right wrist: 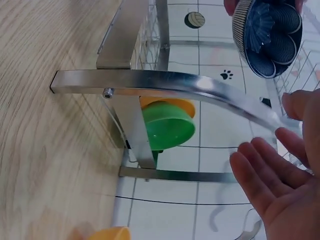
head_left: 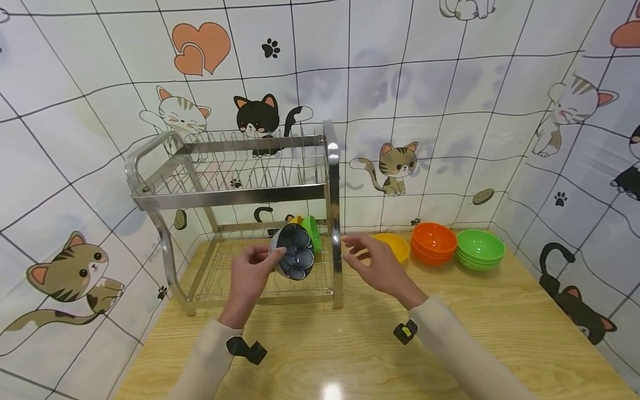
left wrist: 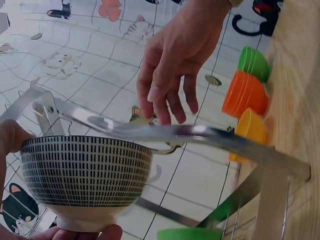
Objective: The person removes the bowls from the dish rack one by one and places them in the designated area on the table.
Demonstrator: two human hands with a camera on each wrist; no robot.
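My left hand (head_left: 252,278) grips a patterned bowl (head_left: 295,253), thumb at the rim and fingers under its foot. Tilted on its side, the bowl shows a dark blue flowered inside in the head view; its dashed outer wall (left wrist: 87,170) fills the lower left of the left wrist view. It is in front of the lower tier of a steel dish rack (head_left: 230,197). A green bowl (right wrist: 170,125) and an orange-yellow bowl (right wrist: 186,106) stand on that tier, partly hidden. My right hand (head_left: 375,264) hovers beside the rack's right post with fingers loosely bent, holding nothing.
Right of the rack on the wooden table (head_left: 380,355) stand a yellow bowl (head_left: 395,245), stacked orange bowls (head_left: 434,244) and stacked green bowls (head_left: 480,250). A tiled wall with cat drawings (head_left: 380,83) rises close behind. The rack's upper tier has upright wire dividers.
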